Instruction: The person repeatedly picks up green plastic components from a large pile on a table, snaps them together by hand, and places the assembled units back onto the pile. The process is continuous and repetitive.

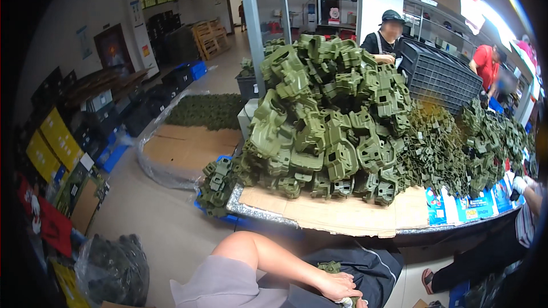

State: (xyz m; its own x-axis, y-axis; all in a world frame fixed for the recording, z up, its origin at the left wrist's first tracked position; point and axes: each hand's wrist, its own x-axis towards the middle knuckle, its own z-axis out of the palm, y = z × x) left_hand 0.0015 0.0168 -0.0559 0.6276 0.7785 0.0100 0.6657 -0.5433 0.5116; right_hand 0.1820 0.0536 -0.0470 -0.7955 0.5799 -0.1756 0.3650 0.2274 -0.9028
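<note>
My left forearm reaches across my lap from the lower left. My left hand [338, 286] is closed over a small green moulded plastic part [329, 266], which shows past its far side; the hand covers the rest. Beside its fingertips, at the lower edge, a little of my right hand [362, 303] shows. Its fingers are mostly cut off, and what it touches is hidden. Under the hands lies dark cloth [374, 268] with a pale stripe. Ahead, a tall heap of larger green plastic shells [325, 131] rests on a cardboard-covered table [365, 217].
Smaller green parts [434, 148] lie heaped on the table's right. A black crate [439, 77] tilts behind, beside a person in a dark hat. A white-gloved co-worker's hand [520, 185] is at far right. A clear bag of dark parts [111, 271] stands lower left. A metal post [251, 28] rises behind the table.
</note>
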